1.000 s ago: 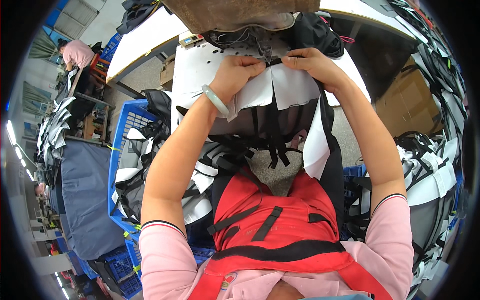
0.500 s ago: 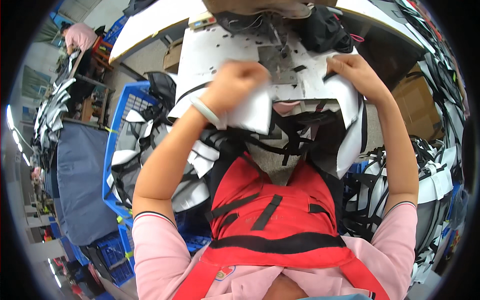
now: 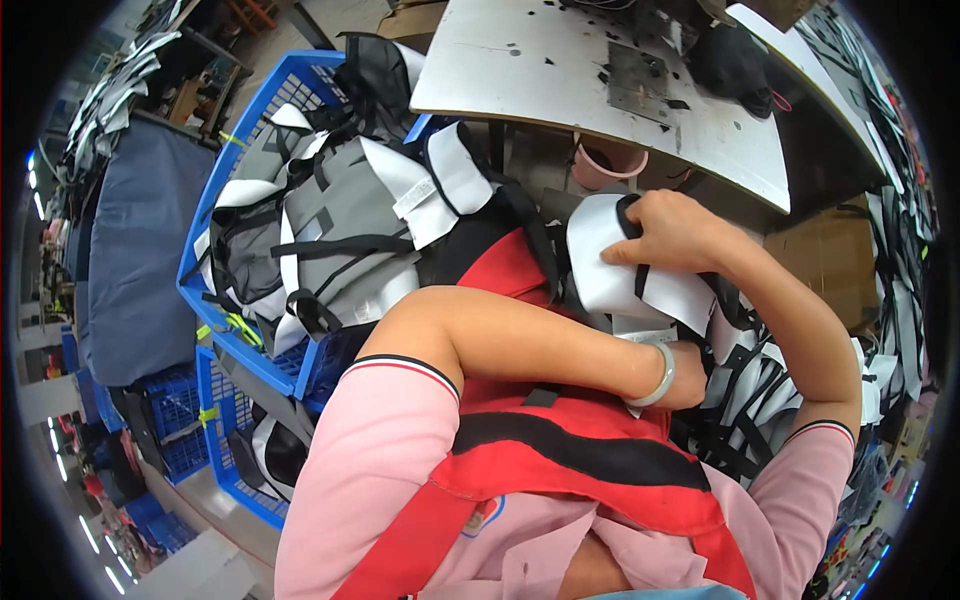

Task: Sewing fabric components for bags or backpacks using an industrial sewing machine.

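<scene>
My right hand [image 3: 672, 232] pinches a white fabric panel [image 3: 595, 245] with black edging, its thumb on top and the other fingers partly hidden behind. The panel bends over beside my right leg, above more white and black sewn pieces [image 3: 735, 365]. Across my lap reaches my left arm, with a pale bangle at the wrist. My left hand [image 3: 688, 377] is low by those pieces, below the right hand; its fingers are turned away and hidden. A red apron [image 3: 560, 450] with a black band covers my front.
A blue plastic crate [image 3: 200, 225] at left holds grey, black and white bag parts [image 3: 345, 215]. Ahead stands a white worktable [image 3: 520, 75] with dark scraps and a metal plate. A pink bucket [image 3: 608, 165] sits beneath it. At right is a cardboard box [image 3: 825, 255].
Both hands have come off the worktable toward my lap's right side, the left crossing my body. The panel has moved with the right hand, and the view has shifted, showing more of the crate.
</scene>
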The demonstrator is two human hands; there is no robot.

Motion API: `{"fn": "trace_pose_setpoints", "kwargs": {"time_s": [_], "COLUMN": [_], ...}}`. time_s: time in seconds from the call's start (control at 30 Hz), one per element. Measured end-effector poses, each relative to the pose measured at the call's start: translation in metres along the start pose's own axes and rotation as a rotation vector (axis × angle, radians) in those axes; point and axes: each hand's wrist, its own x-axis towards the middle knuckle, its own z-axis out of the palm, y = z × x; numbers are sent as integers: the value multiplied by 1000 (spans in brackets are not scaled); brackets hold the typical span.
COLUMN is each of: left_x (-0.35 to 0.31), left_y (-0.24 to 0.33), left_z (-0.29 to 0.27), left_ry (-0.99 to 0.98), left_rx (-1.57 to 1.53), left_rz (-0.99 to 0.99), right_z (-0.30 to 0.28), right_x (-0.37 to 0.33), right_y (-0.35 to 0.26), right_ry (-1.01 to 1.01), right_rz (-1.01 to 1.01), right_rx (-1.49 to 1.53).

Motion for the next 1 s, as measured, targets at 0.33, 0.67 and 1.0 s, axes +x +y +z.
{"fn": "trace_pose_setpoints", "kwargs": {"time_s": [0.33,0.67,1.0], "left_x": [-159,-174,-143], "left_y": [-41,-145,-175], "left_z": [-25,69,50], "left_ry": [987,531,280], "left_rx": [-498,-7,-124], "left_rz": [-391,-704,-710], "right_z": [-10,-6,-2], "right_x": [-104,-172,-218], "right_y": [46,14,20], "right_ry": [234,705,833], "right_rz": [-9,-338,-248], "right_rx": [308,12,20]}}
